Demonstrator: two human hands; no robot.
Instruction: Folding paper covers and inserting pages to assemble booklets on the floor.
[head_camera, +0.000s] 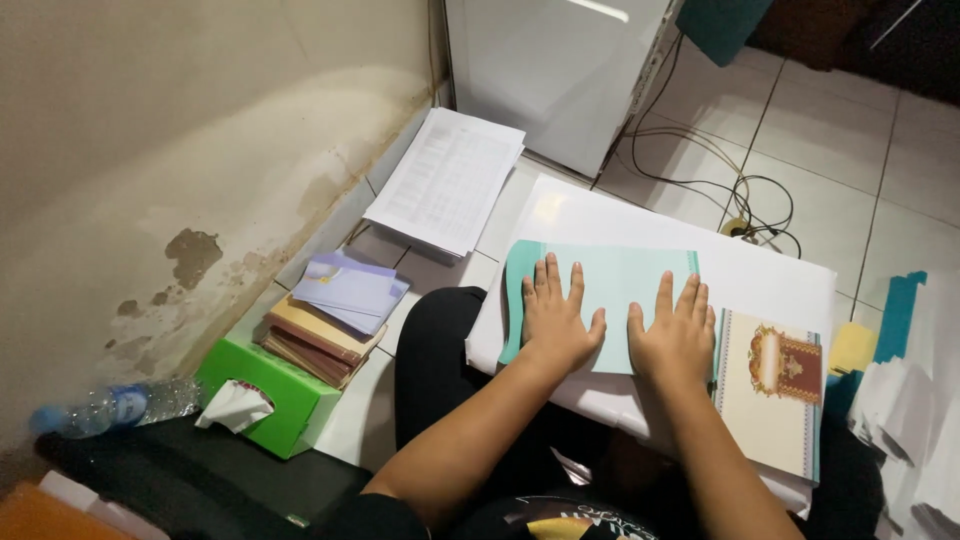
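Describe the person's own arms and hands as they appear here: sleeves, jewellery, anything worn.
Both forearms are bare down to the wrists; no long sleeves show. The left hand and the right hand wear no gloves, and no rings, watch or bracelets are visible. Nails look short and unpainted, as far as can be told. At the bottom edge, a dark garment with a coloured print covers the torso.

Left hand (556, 318), right hand (674, 335) flat, palms down

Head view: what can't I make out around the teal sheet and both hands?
- Teal sheet: near part hidden under left hand and right hand.
- Patterned card: left edge covered by right hand.
- Paper pile: cut by right frame edge.
- Printed sheets: text too small.
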